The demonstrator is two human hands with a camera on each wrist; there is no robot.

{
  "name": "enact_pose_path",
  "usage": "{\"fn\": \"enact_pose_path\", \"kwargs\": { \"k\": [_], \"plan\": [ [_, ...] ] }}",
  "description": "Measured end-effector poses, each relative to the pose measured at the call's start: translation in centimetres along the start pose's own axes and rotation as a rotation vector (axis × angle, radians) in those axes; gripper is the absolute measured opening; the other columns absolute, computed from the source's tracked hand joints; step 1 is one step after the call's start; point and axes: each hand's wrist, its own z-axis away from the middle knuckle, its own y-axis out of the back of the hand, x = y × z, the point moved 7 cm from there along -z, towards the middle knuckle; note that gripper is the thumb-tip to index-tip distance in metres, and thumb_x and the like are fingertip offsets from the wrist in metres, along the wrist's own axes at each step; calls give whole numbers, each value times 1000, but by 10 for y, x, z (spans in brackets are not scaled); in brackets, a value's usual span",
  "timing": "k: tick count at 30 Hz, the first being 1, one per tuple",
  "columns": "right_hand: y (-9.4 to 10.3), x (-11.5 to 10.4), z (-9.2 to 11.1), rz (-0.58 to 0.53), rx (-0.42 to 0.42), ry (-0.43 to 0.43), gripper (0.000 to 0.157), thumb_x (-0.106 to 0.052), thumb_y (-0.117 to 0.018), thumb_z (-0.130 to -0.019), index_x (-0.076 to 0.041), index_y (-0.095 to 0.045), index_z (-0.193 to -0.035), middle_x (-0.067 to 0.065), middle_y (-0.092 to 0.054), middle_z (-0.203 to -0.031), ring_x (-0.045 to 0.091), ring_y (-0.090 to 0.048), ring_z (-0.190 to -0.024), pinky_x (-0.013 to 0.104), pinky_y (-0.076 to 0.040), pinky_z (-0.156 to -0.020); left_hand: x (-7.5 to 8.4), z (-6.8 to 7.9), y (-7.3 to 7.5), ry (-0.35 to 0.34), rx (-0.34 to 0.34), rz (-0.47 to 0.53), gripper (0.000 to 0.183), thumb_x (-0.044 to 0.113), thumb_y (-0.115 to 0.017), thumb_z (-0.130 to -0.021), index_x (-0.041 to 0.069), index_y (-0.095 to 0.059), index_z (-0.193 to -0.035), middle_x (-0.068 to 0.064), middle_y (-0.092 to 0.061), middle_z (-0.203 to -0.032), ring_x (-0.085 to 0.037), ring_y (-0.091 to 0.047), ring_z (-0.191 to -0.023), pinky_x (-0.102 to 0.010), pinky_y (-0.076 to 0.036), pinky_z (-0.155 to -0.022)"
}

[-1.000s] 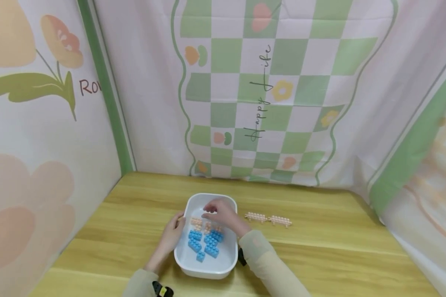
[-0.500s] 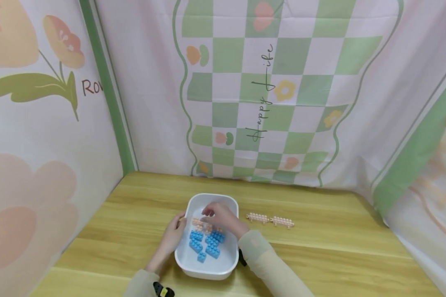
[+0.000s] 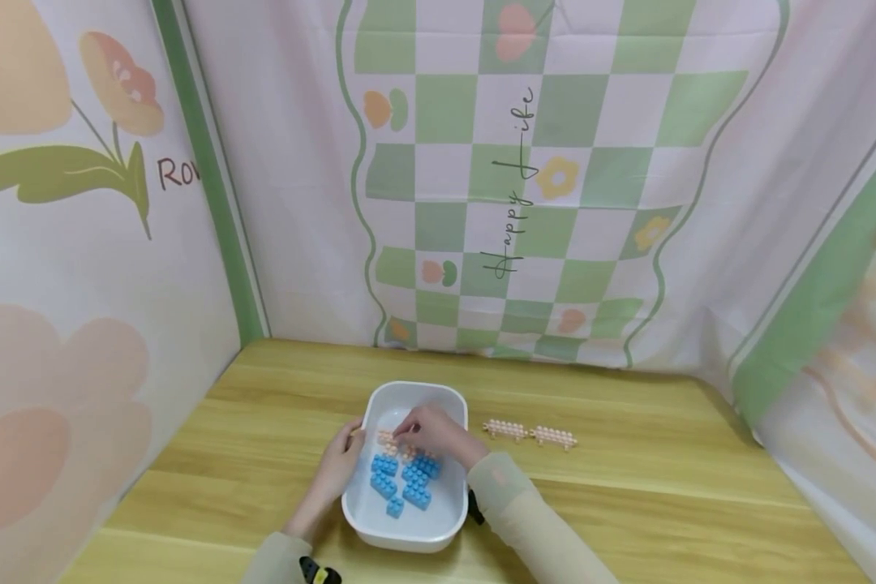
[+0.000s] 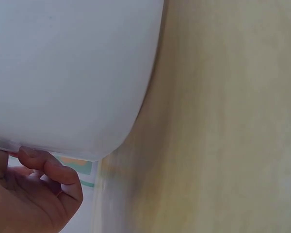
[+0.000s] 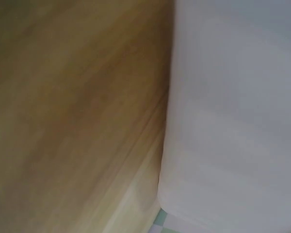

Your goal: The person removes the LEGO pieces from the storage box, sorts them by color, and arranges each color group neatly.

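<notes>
A white plastic tub [image 3: 448,511] stands on the table, holding several blue toy building bricks [image 3: 416,493] and, farther back, smaller peach bricks [image 3: 387,438]. My left hand [image 3: 339,462] grips the tub's left rim. In the left wrist view, the same hand [image 4: 39,194] has thumb and bent fingers at the edge of the tub's wall [image 4: 72,77]. Inside the tub, my right hand [image 3: 434,430] reaches down with its fingertips drawn together at the peach bricks. Whether a brick is between them I cannot tell. The right wrist view shows only the tub's outer wall [image 5: 237,121] and wood.
To the right of the tub, two peach studded pieces [image 3: 505,428] lie in line on the wooden table [image 3: 628,487], end to end. A printed cloth [image 3: 511,186] hangs behind the table, with more cloth on both sides.
My right hand's fingers have come down to the peach bricks, and the gap between thumb and fingers has narrowed. The left hand stays on the tub's rim.
</notes>
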Motion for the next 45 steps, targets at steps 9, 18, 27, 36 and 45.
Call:
{"fn": "enact_pose_path", "kwargs": {
  "k": [9, 18, 27, 36, 45],
  "plan": [
    [0, 5, 0, 8, 1, -66, 14, -23, -72, -82, -13, -65, -89, -3, -61, -82, 10, -55, -75, 26, -48, -68, 1, 1, 0, -3, -7, 11, 43, 24, -41, -101, 3, -43, -138, -18, -63, -96, -20, -61, -79, -32, -53, -66],
    [1, 6, 1, 90, 15, -87, 20, -28, -74, -79, -13, -69, -91, -4, -63, -82, 9, -55, -75, 26, -49, -70, 3, 2, 0, -7, -14, 20, 43, 24, -41, -101, 3, -42, -138, -18, -62, -96, -20, -61, -80, -33, -53, -67],
    [5, 5, 3, -6, 62, -86, 23, -25, -72, -81, -8, -70, -97, 0, -66, -87, 13, -58, -80, 32, -50, -73, 4, 2, 1, -2, 2, 6, 44, 25, -41, -100, 3, -43, -138, -15, -60, -91, -19, -59, -78, -30, -51, -66],
    [16, -7, 7, 27, 175, 43, 23, -22, -67, -87, -8, -70, -104, 3, -68, -93, 15, -59, -87, 30, -49, -76, 2, 2, 0, -2, 8, 22, 42, 21, -42, -100, 2, -44, -137, -15, -59, -87, -20, -58, -74, -30, -50, -64],
    [26, -8, 12, 24, 258, 97, 23, -23, -67, -86, -10, -69, -105, 2, -69, -97, 17, -61, -92, 31, -50, -80, 3, 3, 0, -9, 11, 25, 42, 20, -42, -99, 1, -44, -137, -12, -57, -85, -18, -55, -72, -28, -49, -62]
  ]
}}
